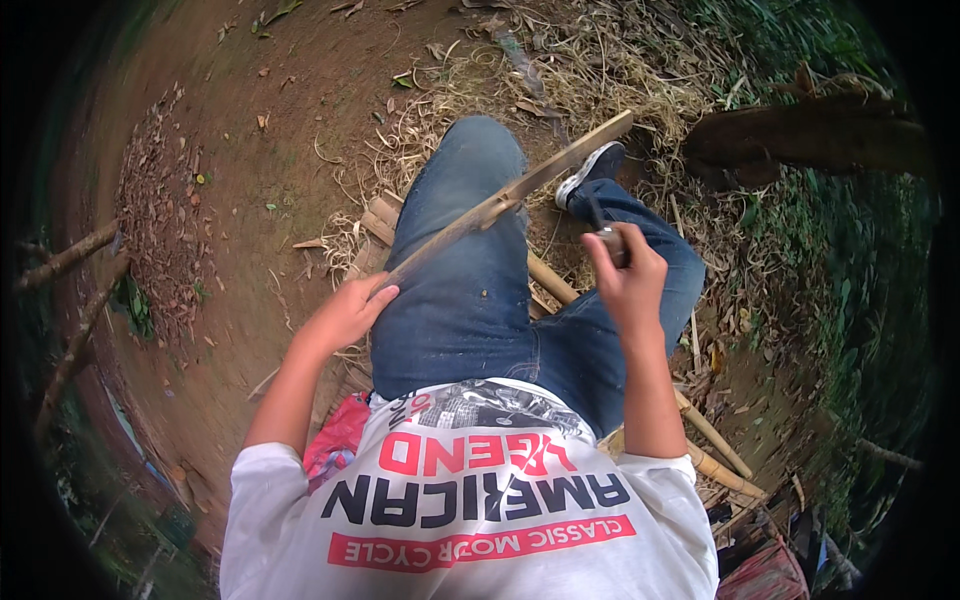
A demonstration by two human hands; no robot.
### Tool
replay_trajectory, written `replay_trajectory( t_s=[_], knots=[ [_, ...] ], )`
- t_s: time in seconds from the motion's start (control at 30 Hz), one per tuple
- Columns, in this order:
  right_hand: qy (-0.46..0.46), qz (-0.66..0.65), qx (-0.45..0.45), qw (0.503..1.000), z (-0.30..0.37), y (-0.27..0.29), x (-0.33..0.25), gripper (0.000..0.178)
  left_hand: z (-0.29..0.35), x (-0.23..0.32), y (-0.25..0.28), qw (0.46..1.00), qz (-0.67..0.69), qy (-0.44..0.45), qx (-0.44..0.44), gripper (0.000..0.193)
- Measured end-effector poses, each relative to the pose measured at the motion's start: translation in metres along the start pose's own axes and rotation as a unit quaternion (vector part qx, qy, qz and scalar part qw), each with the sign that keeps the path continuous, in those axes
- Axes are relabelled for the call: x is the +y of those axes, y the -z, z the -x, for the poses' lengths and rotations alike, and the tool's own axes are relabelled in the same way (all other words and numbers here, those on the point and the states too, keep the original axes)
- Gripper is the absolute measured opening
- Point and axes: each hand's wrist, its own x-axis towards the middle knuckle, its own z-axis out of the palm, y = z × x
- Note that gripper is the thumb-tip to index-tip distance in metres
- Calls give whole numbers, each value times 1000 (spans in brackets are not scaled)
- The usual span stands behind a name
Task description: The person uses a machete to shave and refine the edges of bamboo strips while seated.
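Well, only one view to go through, the head cam, looking down at our lap. We sit on the dirt ground (240, 200) w/ jeans-clad legs (470, 270) stretched fwd, one sneaker (592, 168) showing past the right knee.

Our left hand (345, 315) has its fingers (378, 296) wrapped tight around the near end of a long bamboo strip (510, 190). From those fingers the strip runs up and away, slanting across the left thigh, w/ its far end beyond the sneaker. Partway along, well beyond the left fingers, a sliver lifts off the strip, so we judge the shaving or splitting is begun but not finished; most of the length looks uncut.

Our right hand (628, 275) is raised, fingers closed in a fist on a dark-handled tool, prob. a knife (603, 228). Its blade is blurred, so we can't tell whether it touches the strip; the tool sits just beside the strip, on the near side of it, apart from the lifted sliver.

Below and behind the left fingers, more bamboo poles (552, 285) lie on the ground under our legs, w/ pale shavings (345, 240) scattered beside them, which suggests some stock is already worked. Beyond both sets of fingers there's dry grass, leaf litter and a log (800, 135).
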Motion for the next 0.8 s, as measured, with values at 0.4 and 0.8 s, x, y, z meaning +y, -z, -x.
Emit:
replay_trajectory(
  t_s=[0.4,0.8],
  knots=[
    [-32,240,-201,949,-42,-8,7,70,13,5,-14,998,-30,-2,57,36],
    [-239,281,-73,927,-132,101,124,77,28,-17,-29,993,44,-9,106,36]
  ],
)
